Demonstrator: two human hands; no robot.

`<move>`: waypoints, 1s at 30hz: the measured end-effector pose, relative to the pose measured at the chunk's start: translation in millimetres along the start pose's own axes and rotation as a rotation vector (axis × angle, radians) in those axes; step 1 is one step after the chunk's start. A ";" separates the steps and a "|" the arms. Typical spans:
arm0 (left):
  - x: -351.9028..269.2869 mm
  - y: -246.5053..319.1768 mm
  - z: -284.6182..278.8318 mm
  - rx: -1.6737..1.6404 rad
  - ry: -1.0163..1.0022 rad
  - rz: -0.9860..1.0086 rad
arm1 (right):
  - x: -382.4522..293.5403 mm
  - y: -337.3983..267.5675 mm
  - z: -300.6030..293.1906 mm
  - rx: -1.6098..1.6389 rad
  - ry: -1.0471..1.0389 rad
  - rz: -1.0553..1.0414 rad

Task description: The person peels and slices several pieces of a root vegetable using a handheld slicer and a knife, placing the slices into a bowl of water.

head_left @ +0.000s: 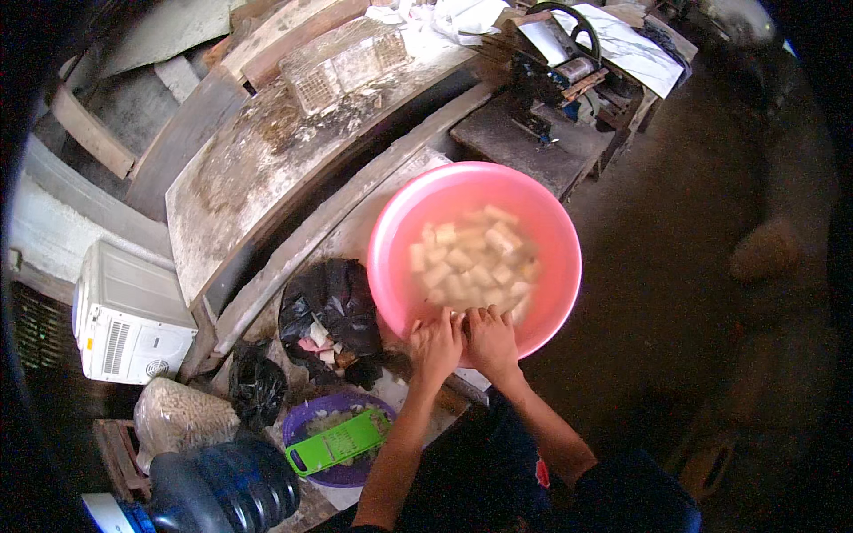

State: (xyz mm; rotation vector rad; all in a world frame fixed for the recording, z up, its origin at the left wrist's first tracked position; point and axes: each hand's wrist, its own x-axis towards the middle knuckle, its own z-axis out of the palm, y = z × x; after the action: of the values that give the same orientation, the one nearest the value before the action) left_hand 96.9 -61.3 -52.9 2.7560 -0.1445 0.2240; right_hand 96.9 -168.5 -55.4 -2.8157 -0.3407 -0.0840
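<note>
In front of me stands a large pink plastic basin with cloudy water in it. Many pale, peeled chunks, apparently cassava, lie under the water. My left hand and my right hand are side by side at the basin's near rim, fingers curled inward over the water. Something small and pale shows by the left fingertips, but the bent fingers hide what either hand holds. The nearest chunks are just beyond my fingertips.
Left of the basin sits a black plastic bag with scraps. Nearer are a purple basin, a green grater and a large blue water jug. A worn wooden tabletop and a machine with a handwheel stand beyond.
</note>
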 end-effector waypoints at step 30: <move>6.2 -11.8 -9.4 0.055 0.120 0.084 | 9.5 -12.8 3.2 0.054 0.032 0.060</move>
State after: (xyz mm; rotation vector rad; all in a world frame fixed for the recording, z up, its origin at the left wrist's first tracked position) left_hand 103.2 -47.3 -47.3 2.7848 -0.2259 0.4216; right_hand 103.0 -153.6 -53.8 -2.7652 -0.2466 -0.1049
